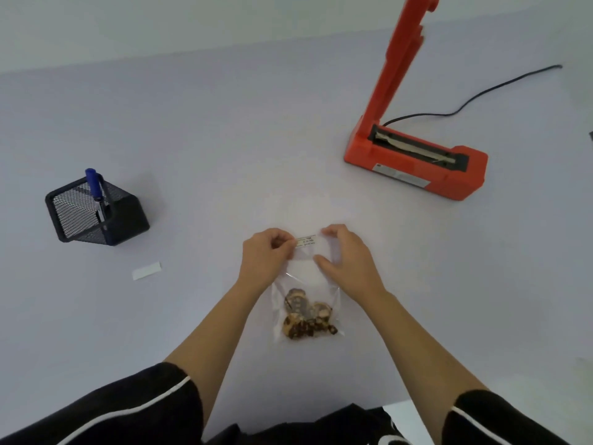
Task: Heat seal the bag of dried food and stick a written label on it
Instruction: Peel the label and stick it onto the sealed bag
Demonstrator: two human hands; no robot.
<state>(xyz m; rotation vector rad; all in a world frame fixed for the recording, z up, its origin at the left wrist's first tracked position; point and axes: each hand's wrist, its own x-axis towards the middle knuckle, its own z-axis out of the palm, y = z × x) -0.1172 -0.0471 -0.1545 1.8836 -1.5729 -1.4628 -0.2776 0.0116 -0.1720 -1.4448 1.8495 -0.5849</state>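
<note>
Labelling is the step in hand: the left hand (266, 252) has its fingers pinching the left end of the written label (306, 241), and the right hand (346, 255) grips the top of the clear bag (305, 277) beside it. The bag lies flat on the counter (224, 139), near the person. Next, I judge, the label needs smoothing flat; bare counter surrounds the bag, with the heat sealer (417, 162) well apart

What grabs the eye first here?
The orange heat sealer at far right, its arm raised upright, stands out most. At centre the left hand pinches a written label at the top of a clear bag of dried food, and the right hand steadies that bag. At left, a black mesh pen holder holds a blue pen.
</note>
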